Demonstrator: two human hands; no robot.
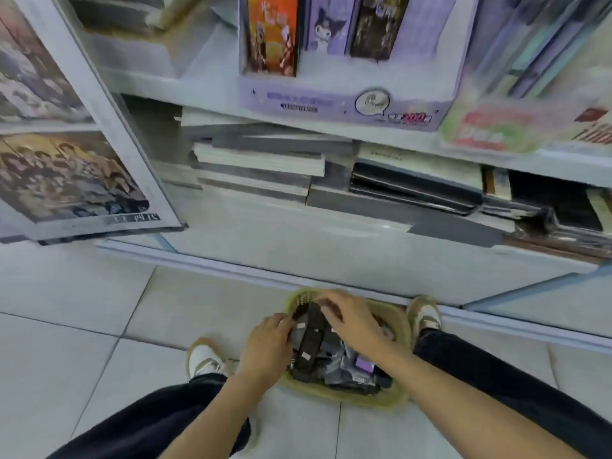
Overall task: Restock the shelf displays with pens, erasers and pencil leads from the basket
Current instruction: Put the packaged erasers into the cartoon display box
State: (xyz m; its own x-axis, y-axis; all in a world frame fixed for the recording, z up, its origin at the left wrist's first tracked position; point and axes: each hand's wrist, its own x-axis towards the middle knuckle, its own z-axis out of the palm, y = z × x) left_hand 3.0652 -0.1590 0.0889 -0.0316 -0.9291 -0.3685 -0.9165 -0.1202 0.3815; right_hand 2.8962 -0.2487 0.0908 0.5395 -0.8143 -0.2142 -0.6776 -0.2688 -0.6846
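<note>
Spillage looks the main risk: the dark stationery packs point(309, 342) lie loosely heaped in the yellow-green basket point(387, 400), under and between both sets of fingers, so pulling one long pack from the middle could drag its neighbours over the low rim onto the floor tiles point(99, 293). Both arms reach down between the knees. The left hand point(268, 339) bends its fingers against the heap's edge, any grip lost in blur, while the right hand point(351, 323) lies palm-down, fingers spread apart, resting on the packs beneath them.
</note>
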